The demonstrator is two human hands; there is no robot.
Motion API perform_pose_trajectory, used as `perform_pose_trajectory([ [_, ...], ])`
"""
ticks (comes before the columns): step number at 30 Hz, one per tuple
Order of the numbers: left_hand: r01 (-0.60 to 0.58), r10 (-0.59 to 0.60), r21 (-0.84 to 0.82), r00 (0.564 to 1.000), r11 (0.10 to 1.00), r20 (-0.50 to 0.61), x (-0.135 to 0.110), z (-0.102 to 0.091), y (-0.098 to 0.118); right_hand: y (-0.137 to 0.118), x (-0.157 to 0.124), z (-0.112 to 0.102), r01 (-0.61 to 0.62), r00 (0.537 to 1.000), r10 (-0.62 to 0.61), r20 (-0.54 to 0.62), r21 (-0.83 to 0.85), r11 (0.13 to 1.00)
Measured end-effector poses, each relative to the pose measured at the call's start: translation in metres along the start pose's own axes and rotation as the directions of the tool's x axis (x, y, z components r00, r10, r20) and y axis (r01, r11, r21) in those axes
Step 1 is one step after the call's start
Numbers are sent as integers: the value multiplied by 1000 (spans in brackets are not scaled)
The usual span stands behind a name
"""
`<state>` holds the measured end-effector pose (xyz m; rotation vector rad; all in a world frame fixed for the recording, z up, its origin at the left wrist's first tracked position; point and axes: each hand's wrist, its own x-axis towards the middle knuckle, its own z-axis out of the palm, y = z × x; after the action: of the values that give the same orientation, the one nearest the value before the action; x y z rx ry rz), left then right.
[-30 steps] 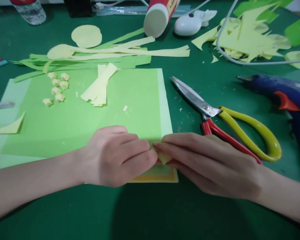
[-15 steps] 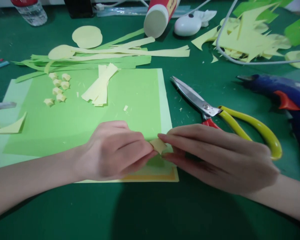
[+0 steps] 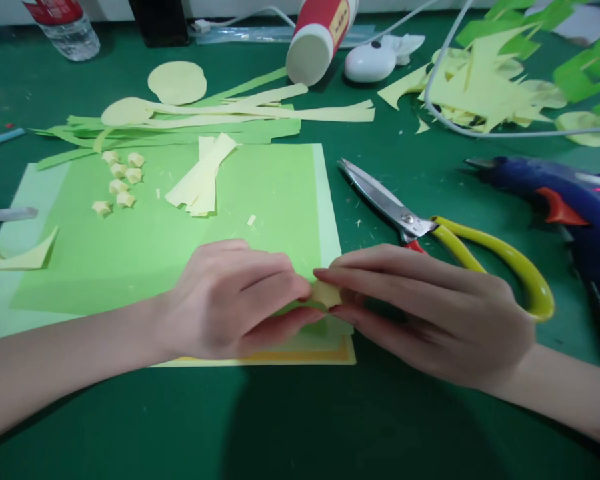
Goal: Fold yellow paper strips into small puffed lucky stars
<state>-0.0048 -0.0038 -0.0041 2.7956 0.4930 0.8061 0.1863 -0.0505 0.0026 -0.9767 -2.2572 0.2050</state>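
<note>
Over the green sheet (image 3: 270, 173), nr its R edge: yellow paper (image 3: 326, 295) btwn L hand (image 3: 230, 303) & R hand (image 3: 425, 310).
R fingertips pinch paper top & bottom, fingers close tog.; L forefinger & thumb sit parted at its L end, rest curled, can't tell if they grip. Risk, I'd say: squeeze too hard & the small piece creases off-line; pinch too loose & folds may spring open or it drops. R hand hides part of scissors (image 3: 407, 219), so a careless sweep cd knock them. Vs 0.5 s ago: L forefinger & thumb are wider apart, green showing btwn; R knuckles are closer to L hand; paper shows a diff. outline. Stars (image 3: 125, 199) & strips (image 3: 200, 177) lie on the sheet as before.
</note>
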Motion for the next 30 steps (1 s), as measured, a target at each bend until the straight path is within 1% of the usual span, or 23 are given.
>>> perform_pose_trajectory([
  [4,6,-7,17,1000,1000,5,1,-1,1,1,0,2,21,1000,-21,2,-39,999],
  [11,-5,9,83,999,997,-45,1,0,3,-1,-1,3,46,999,-45,19,-118,992],
  [16,-17,19,66,999,998,-26,0,-1,4,-1,-1,5,59,998,-54,38,-138,989],
  [19,-68,69,68,998,995,-13,0,-1,4,0,-2,7,82,996,-77,40,-134,988],
  [23,-170,171,63,985,983,-2,-2,-1,4,3,-4,9,138,989,-134,55,-64,988],
  [25,-200,199,52,980,979,13,-4,0,3,4,-5,9,153,986,-150,70,-45,987],
  [27,-195,194,45,981,980,15,-5,0,2,4,-5,7,135,989,-132,60,-51,990],
  [30,-142,143,58,989,988,-25,-5,0,2,2,-5,3,67,998,-65,23,-95,993],
])
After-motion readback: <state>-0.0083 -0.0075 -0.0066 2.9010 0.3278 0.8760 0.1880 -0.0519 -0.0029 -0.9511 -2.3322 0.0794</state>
